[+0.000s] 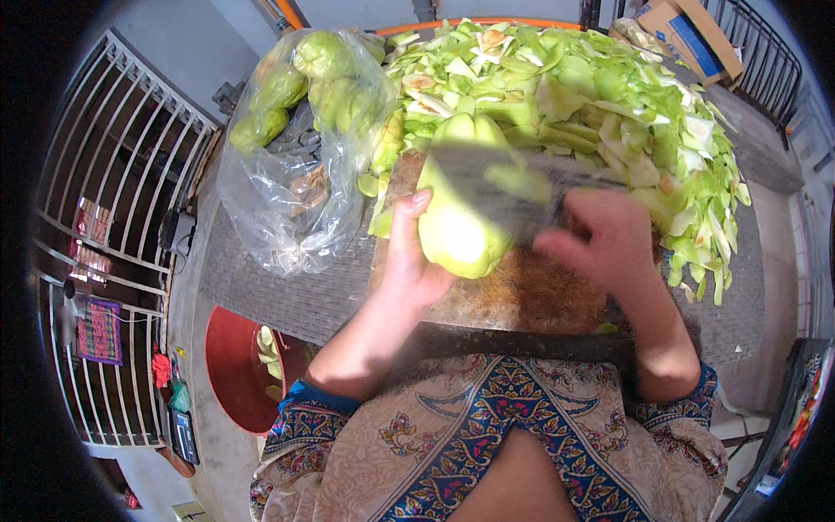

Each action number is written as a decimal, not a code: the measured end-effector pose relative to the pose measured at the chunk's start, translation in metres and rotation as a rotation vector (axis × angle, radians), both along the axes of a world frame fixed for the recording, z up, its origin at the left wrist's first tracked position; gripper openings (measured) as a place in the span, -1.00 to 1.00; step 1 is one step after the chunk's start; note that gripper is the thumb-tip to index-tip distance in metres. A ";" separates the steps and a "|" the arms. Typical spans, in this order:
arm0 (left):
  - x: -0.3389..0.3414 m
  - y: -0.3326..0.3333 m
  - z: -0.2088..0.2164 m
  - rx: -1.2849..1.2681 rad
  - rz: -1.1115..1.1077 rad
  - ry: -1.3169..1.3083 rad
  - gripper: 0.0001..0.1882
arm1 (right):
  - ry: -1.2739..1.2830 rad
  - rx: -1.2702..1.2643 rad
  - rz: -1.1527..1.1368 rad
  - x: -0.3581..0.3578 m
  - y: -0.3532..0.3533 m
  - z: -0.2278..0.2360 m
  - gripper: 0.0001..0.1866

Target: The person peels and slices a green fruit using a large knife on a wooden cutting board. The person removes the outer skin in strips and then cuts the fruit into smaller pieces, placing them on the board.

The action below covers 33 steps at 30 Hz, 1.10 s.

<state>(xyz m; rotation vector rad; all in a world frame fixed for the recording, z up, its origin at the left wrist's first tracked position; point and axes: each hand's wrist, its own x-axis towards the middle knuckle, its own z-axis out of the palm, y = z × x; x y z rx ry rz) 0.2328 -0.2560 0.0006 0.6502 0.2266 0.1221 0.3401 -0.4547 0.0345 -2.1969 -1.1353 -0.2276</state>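
My left hand cradles a pale green, peeled-looking chayote from its left side, thumb up along it. In my right hand is a broad-bladed knife, its grey blade smeared by motion against the chayote's right side. A light green slice or peel blurs over the blade. Beneath both hands lies a worn brown cutting board. Beyond it, a big heap of green chayote peels and slices spreads over the table's far and right side.
A clear plastic bag with several whole chayotes stands at the left on the grey textured table. Below the table's left edge is a red tub with peels inside. A cardboard box sits at the far right.
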 end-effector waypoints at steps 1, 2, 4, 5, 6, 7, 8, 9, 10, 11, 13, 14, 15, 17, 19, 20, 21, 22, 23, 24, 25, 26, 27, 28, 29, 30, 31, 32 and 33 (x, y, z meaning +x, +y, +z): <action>-0.001 -0.001 0.003 0.013 -0.029 -0.008 -0.24 | 0.035 -0.010 -0.114 0.015 -0.002 -0.007 -0.42; -0.003 -0.003 0.005 -0.014 -0.019 -0.019 -0.25 | 0.016 -0.007 -0.172 0.030 -0.003 -0.013 -0.42; -0.008 0.001 0.000 -0.101 -0.150 -0.128 -0.26 | -0.022 0.002 -0.311 0.051 -0.010 -0.020 -0.41; -0.008 -0.001 0.001 -0.087 -0.114 -0.111 -0.27 | 0.018 0.048 -0.304 0.049 -0.010 -0.017 -0.41; -0.009 -0.004 0.005 -0.072 -0.076 -0.093 -0.28 | 0.059 0.094 -0.295 0.043 -0.010 -0.012 -0.42; -0.009 -0.005 0.007 -0.058 -0.036 -0.076 -0.28 | 0.100 0.140 -0.284 0.036 -0.009 -0.006 -0.42; -0.008 -0.004 0.005 -0.039 -0.003 -0.059 -0.29 | 0.079 0.131 -0.224 0.027 -0.011 0.001 -0.42; -0.004 -0.001 0.004 -0.019 0.031 -0.038 -0.30 | 0.061 0.123 -0.162 0.016 -0.013 0.008 -0.42; -0.001 0.001 0.003 0.000 0.065 -0.018 -0.31 | 0.044 0.115 -0.100 0.005 -0.013 0.012 -0.41; 0.004 0.002 0.003 -0.059 0.060 0.001 -0.32 | -0.027 0.096 -0.022 -0.006 -0.012 0.014 -0.42; -0.002 0.017 -0.024 -0.489 -0.183 -0.260 -0.31 | -0.168 0.075 0.161 -0.027 -0.005 0.016 -0.42; 0.010 0.021 -0.023 -0.394 -0.253 -0.187 -0.25 | -0.186 0.094 0.194 -0.034 -0.002 0.014 -0.40; 0.012 0.023 -0.019 -0.447 -0.320 -0.227 -0.23 | -0.204 0.112 0.225 -0.039 0.001 0.012 -0.38; 0.013 0.021 -0.017 -0.438 -0.337 -0.236 -0.20 | -0.282 0.175 0.256 -0.042 0.006 0.008 -0.37; 0.011 0.016 -0.014 -0.428 -0.298 -0.240 -0.21 | -0.261 0.166 0.251 -0.044 0.006 0.009 -0.38; 0.006 0.014 -0.008 -0.478 -0.304 -0.283 -0.21 | -0.254 0.165 0.252 -0.044 0.005 0.010 -0.38; 0.003 0.013 -0.012 -0.501 -0.250 -0.273 -0.25 | -0.262 0.123 0.225 -0.041 0.005 0.010 -0.39; -0.001 0.014 -0.020 -0.524 -0.195 -0.264 -0.29 | -0.270 0.081 0.198 -0.034 0.005 0.008 -0.40; -0.001 0.010 -0.012 -0.428 -0.132 -0.256 -0.29 | -0.278 0.037 0.163 -0.027 0.005 0.005 -0.40; -0.001 0.007 -0.004 -0.327 -0.064 -0.241 -0.30 | -0.255 0.045 0.113 -0.016 0.005 0.000 -0.40; -0.001 0.008 -0.002 -0.202 -0.081 -0.244 -0.29 | -0.232 0.054 0.064 -0.004 0.005 -0.006 -0.40; -0.001 0.009 0.001 -0.077 -0.097 -0.248 -0.29 | -0.211 0.062 0.015 0.002 0.005 -0.008 -0.40; -0.002 0.007 0.005 -0.041 -0.076 -0.192 -0.30 | -0.140 0.094 0.031 0.000 0.006 -0.007 -0.40; -0.001 0.005 0.005 -0.135 -0.034 -0.133 -0.32 | -0.156 0.092 0.076 -0.004 0.005 -0.004 -0.41; -0.002 0.004 0.001 -0.232 0.016 -0.072 -0.33 | -0.169 0.087 0.127 -0.010 0.004 -0.001 -0.41; -0.002 0.002 -0.004 -0.330 0.065 -0.010 -0.35 | -0.182 0.082 0.178 -0.016 0.004 0.003 -0.41; -0.002 -0.004 -0.010 0.008 0.143 0.024 -0.36 | -0.193 0.127 0.193 -0.020 0.005 0.009 -0.41; -0.004 -0.004 -0.010 0.012 0.085 0.009 -0.33 | -0.156 0.084 0.110 -0.016 0.004 0.006 -0.40; -0.004 -0.002 -0.007 0.022 0.025 -0.005 -0.31 | -0.117 0.048 0.023 -0.004 0.003 0.002 -0.40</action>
